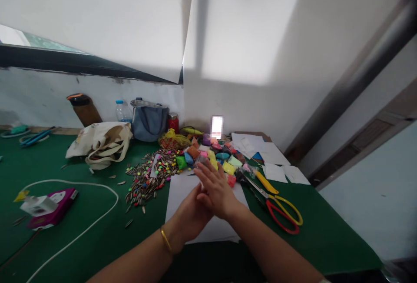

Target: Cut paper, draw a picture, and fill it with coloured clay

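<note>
Above a white sheet of paper (pixel 177 191), my two hands are pressed palm to palm. My left hand (pixel 190 213), with a gold bangle on its wrist, lies underneath. Across it rests my right hand (pixel 218 189), fingers straight and close together. Whatever may be between the palms is hidden. Just beyond the fingertips is a heap of small colourful packets that look like modelling clay, among them a yellow packet (pixel 229 168) and a green packet (pixel 181 162). To the left spreads a pile of striped seeds (pixel 140 194) mixed with bright beads.
Scissors (pixel 283 215) with red and yellow handles and a yellow-handled cutter (pixel 267 183) lie right. A lit phone (pixel 216 127) leans against the wall. Left are a cloth bag (pixel 104 137), a blue bag (pixel 150 122), a purple box (pixel 54 211) and a white cable (pixel 94 222).
</note>
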### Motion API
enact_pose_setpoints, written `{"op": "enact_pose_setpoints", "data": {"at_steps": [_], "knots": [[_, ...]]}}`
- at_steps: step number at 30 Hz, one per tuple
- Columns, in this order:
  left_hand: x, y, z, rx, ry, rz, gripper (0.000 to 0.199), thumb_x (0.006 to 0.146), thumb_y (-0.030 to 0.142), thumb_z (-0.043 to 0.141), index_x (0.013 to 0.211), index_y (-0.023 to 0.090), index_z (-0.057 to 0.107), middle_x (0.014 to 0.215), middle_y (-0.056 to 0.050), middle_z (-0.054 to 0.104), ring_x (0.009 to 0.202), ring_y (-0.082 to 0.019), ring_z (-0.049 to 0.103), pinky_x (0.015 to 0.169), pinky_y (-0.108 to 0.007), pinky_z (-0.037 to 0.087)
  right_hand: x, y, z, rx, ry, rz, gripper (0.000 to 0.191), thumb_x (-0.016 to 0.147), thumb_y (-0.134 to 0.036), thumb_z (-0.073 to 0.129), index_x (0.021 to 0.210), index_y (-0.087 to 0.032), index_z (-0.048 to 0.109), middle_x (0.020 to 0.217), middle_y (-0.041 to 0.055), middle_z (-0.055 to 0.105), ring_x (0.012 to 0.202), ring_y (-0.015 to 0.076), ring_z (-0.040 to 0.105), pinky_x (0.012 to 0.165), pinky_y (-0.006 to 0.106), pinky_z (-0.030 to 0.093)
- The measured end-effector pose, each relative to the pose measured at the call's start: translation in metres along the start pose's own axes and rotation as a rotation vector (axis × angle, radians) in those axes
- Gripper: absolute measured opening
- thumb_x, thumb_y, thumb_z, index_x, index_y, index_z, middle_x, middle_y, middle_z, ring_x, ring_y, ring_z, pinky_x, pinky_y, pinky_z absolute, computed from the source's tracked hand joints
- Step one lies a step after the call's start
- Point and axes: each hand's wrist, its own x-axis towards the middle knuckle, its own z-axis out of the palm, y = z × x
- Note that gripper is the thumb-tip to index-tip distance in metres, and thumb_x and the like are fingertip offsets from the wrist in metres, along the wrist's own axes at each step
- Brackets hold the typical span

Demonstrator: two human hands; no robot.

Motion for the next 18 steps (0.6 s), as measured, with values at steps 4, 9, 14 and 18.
{"op": "enact_pose_setpoints", "data": {"at_steps": [4, 9, 14, 18], "knots": [[-0.005, 0.015, -0.02, -0.25, -0.019, -0.12, 0.028, 0.089, 0.02, 0.06, 0.116, 0.014, 0.063, 0.113, -0.01, 0.069, 0.105, -0.018, 0.065, 0.101, -0.033, 0.046, -0.013, 0.021, 0.001, 0.155, 0.079, 0.142, 0.052, 0.098, -0.048, 0.036, 0.144, -0.024, 0.041, 0.15, 0.0085, 0.041, 0.144, 0.028, 0.024, 0.116, 0.054, 0.022], [0.003, 0.017, -0.034, -0.31, -0.011, -0.045, 0.04, 0.091, 0.021, 0.058, 0.131, 0.02, 0.053, 0.114, -0.009, 0.068, 0.103, -0.018, 0.066, 0.093, -0.031, 0.05, -0.028, 0.021, 0.021, 0.316, 0.147, 0.243, 0.033, 0.091, -0.043, 0.057, 0.12, -0.028, 0.063, 0.141, 0.0077, 0.05, 0.137, 0.0285, 0.036, 0.112, 0.05, 0.032], [0.011, 0.008, -0.045, -0.121, -0.079, -0.034, 0.047, 0.091, 0.032, 0.059, 0.136, 0.027, 0.049, 0.119, -0.008, 0.065, 0.104, -0.019, 0.064, 0.084, -0.029, 0.05, -0.029, 0.019, 0.039, 0.38, 0.145, 0.298, 0.025, 0.081, -0.033, 0.071, 0.104, -0.026, 0.068, 0.136, 0.0085, 0.053, 0.134, 0.0295, 0.04, 0.109, 0.052, 0.034], [0.014, 0.005, -0.054, 0.391, 0.06, 0.209, 0.045, 0.084, 0.041, 0.067, 0.126, 0.027, 0.059, 0.124, -0.009, 0.061, 0.109, -0.024, 0.06, 0.083, -0.033, 0.051, -0.03, 0.021, 0.038, 0.327, 0.246, 0.308, 0.019, 0.078, -0.031, 0.075, 0.092, -0.023, 0.065, 0.124, 0.0094, 0.061, 0.122, 0.0277, 0.05, 0.106, 0.05, 0.037]]}}
